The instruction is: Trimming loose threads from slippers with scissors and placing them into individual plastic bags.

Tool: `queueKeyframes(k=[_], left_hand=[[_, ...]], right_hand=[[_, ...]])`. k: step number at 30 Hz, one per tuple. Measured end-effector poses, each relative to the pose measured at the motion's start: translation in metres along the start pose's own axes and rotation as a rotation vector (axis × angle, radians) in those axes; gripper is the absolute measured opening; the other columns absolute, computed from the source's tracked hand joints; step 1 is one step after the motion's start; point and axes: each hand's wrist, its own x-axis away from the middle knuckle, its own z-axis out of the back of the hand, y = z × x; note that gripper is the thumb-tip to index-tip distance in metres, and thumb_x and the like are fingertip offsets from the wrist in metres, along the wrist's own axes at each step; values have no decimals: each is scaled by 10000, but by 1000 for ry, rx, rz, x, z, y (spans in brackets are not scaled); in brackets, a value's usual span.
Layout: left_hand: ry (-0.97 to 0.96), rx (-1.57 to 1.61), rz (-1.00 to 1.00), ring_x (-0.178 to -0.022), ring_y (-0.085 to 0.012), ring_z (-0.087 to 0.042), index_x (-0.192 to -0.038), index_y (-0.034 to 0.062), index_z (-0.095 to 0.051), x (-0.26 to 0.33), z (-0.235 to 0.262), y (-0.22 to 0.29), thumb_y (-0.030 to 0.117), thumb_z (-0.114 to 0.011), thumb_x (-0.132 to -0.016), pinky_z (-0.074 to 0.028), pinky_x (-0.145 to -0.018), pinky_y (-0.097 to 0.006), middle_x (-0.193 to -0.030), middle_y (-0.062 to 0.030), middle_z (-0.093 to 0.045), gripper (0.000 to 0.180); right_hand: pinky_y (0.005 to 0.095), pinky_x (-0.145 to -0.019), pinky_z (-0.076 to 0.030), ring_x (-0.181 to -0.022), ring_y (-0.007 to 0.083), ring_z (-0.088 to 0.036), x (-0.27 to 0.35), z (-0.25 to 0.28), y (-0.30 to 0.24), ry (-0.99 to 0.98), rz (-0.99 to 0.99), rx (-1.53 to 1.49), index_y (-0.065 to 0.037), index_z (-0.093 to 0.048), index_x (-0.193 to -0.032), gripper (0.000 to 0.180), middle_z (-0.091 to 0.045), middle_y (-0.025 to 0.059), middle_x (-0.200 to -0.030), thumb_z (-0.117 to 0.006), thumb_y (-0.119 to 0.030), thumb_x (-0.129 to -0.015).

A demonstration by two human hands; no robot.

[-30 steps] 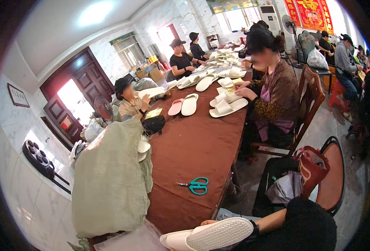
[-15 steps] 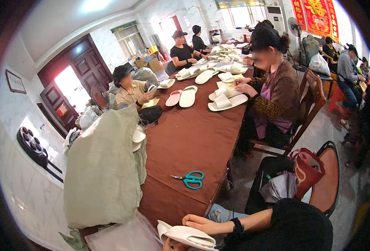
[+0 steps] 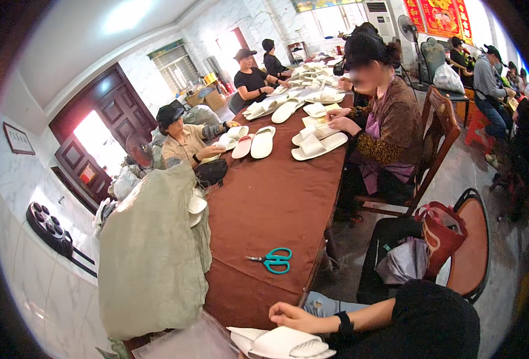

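My right hand (image 3: 293,316) reaches in from the lower right, in a black sleeve with a dark wristband. Its fingers curl over the top edge of a pair of white slippers (image 3: 282,345) at the near end of the long brown table (image 3: 264,203). Teal-handled scissors (image 3: 274,261) lie on the table a short way beyond the hand. My left hand is out of view.
A grey-green sack (image 3: 150,263) bulges at the table's left side. Several people sit along both sides handling white slippers (image 3: 318,145). A wooden chair with a red bag (image 3: 441,233) stands to my right. A clear plastic sheet (image 3: 186,344) lies at the near left.
My right hand has come forward over the white slippers and now grips their top edge. The view has tipped slightly down and left.
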Motion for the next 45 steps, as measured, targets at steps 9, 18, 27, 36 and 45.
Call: queueKeyframes(k=[9, 18, 27, 36, 45], left_hand=[[-36, 639, -31, -1171, -261, -405, -1389, 15, -164, -32, -29, 32, 132, -616, -839, -376, -957, -391, -1328, -203, -327, 721], [113, 934, -356, -1267, -306, -343, -1423, 30, -49, -22, -57, 118, 109, -597, -853, -328, -1008, -426, -1408, -207, -255, 794], [116, 79, 0, -1050, -229, -522, -1344, -14, -241, 3, 34, 29, 0, -539, -864, -411, -894, -318, -1163, -159, -470, 565], [284, -728, -205, -1179, -396, -416, -1261, 2, -429, 3, 79, 30, 162, -615, -797, -311, -993, -515, -1292, -228, -419, 525], [-101, -1102, 81, -1332, -342, -244, -1377, 151, -360, -4, 62, -31, 427, -485, -844, -148, -1006, -646, -1445, -115, -293, 613]], right_hand=[[290, -924, -395, -1108, 192, -488, 13, 41, -39, -248, 197, 359, -13, -263, -1320, 479, -456, 108, -1219, -419, -295, -965], [357, -986, -419, -1170, 200, -489, 47, 51, -34, -428, -630, -712, -49, -275, -1364, 587, -457, 107, -1316, -580, -122, -868], [388, -1000, -356, -1199, 189, -430, -168, 189, -123, -88, 180, -763, -145, -464, -1228, 357, -473, 26, -1299, -560, -200, -888], [418, -910, -427, -1177, 286, -452, -364, 204, -36, -261, 12, 421, -60, -409, -1280, 409, -369, 137, -1363, -526, -174, -905], [427, -1038, -333, -1301, 340, -266, -484, 109, 16, 395, -224, -451, 9, -184, -1404, 597, -161, 227, -1439, -455, -256, -942]])
